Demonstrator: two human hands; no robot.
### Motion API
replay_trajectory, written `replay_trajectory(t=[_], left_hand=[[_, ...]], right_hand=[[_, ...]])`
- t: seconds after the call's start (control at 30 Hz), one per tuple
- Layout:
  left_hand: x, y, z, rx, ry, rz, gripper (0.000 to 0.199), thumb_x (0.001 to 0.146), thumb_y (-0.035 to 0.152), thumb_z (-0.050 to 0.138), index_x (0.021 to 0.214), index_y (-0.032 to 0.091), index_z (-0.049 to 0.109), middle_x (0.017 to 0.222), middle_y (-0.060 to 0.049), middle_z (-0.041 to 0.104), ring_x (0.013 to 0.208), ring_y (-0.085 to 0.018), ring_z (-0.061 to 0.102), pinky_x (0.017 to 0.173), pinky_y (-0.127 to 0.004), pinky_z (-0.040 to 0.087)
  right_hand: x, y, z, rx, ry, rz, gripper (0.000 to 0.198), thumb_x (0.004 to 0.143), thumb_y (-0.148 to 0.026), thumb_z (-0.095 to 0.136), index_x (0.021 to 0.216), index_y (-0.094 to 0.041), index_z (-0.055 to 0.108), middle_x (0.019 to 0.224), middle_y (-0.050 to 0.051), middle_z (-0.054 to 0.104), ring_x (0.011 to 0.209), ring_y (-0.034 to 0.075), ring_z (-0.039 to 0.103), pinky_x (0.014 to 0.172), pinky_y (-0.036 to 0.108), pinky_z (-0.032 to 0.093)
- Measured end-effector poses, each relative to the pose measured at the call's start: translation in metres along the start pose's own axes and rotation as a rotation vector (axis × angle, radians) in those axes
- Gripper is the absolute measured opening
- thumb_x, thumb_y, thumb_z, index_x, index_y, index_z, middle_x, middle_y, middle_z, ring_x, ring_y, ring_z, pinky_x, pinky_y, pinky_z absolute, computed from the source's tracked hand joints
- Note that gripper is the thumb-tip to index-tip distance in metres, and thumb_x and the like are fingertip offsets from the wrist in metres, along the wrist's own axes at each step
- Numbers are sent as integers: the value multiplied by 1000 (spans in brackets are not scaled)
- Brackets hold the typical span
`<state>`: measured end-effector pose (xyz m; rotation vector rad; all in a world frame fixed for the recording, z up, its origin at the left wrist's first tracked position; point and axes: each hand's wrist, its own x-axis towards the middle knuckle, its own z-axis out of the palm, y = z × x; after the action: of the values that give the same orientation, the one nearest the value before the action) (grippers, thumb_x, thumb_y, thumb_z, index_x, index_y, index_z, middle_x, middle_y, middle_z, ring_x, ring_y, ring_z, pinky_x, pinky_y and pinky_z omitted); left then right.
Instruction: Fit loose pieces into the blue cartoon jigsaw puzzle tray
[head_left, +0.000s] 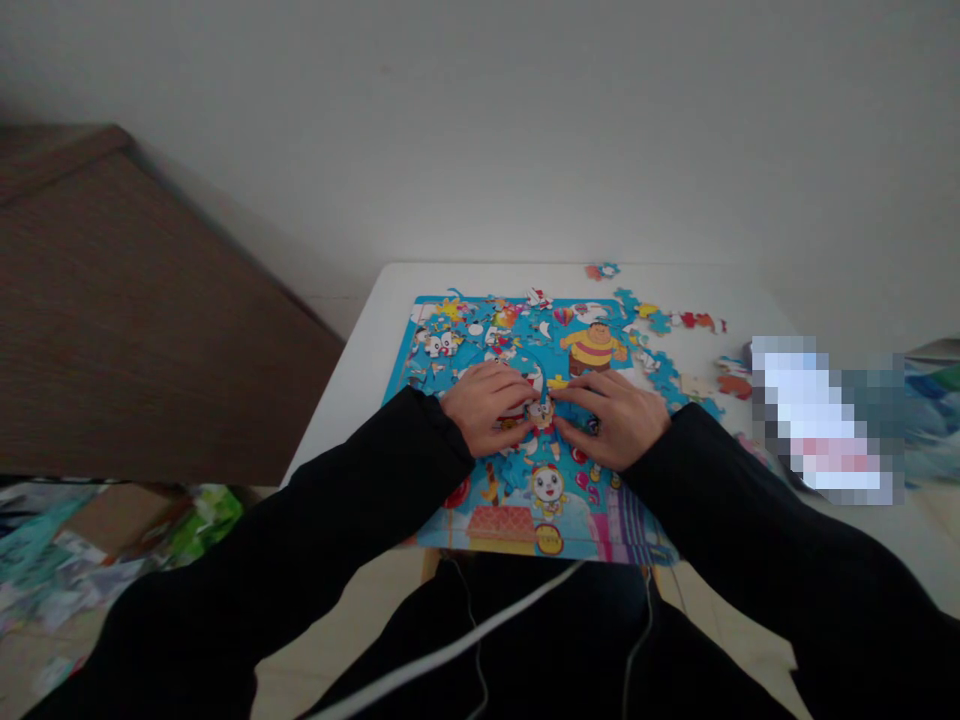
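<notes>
A colourful cartoon jigsaw puzzle [525, 330] on a blue board lies on a small white table [360, 350]. Both my hands rest flat on its middle, fingertips facing each other and almost touching. My left hand [491, 405] presses down left of centre. My right hand [615, 418] presses down right of centre. Between the fingertips lies a small puzzle piece with a cartoon figure [541, 412]. Neither hand lifts anything. Black sleeves cover both arms.
Loose puzzle pieces [694, 322] are scattered on the table to the right and at the back [602, 270]. A dark wooden piece of furniture [127, 320] stands to the left. Paper and packaging clutter [90, 540] lies on the floor at left. A white wall is behind.
</notes>
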<state>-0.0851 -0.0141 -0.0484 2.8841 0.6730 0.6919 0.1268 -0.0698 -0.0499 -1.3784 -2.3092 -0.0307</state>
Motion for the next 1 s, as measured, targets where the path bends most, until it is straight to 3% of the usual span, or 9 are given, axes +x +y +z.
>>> replay_trajectory(t=[0.07,0.23,0.4,1.0], left_hand=[[1,2,1,-13,4,54,30,85,40,49,96,15,62,95,-7,66,93,-20,59,85,-35,43],[1,0,3,9,2,29,25,86,36,50,92,17,65,89,-5,67,85,-18,59,79,-32,44],[0,-3,5,27,52,29,25,86,34,49,94,18,66,89,-5,67,83,-18,58,76,-33,44],[0,0,3,60,55,69,26,88,34,46,91,18,66,88,-6,65,81,-19,55,74,-33,43]], right_hand=[[0,0,0,9,8,-5,28,81,-37,53,98,-20,67,94,6,66,85,20,59,69,31,48],[0,1,1,15,27,-7,28,81,-38,53,98,-21,68,92,6,66,85,20,59,69,31,48],[0,1,1,7,19,-6,29,82,-38,51,97,-20,68,91,6,66,85,20,59,69,31,48],[0,0,1,11,20,-2,27,82,-37,52,97,-21,68,91,6,66,85,20,59,69,31,48]])
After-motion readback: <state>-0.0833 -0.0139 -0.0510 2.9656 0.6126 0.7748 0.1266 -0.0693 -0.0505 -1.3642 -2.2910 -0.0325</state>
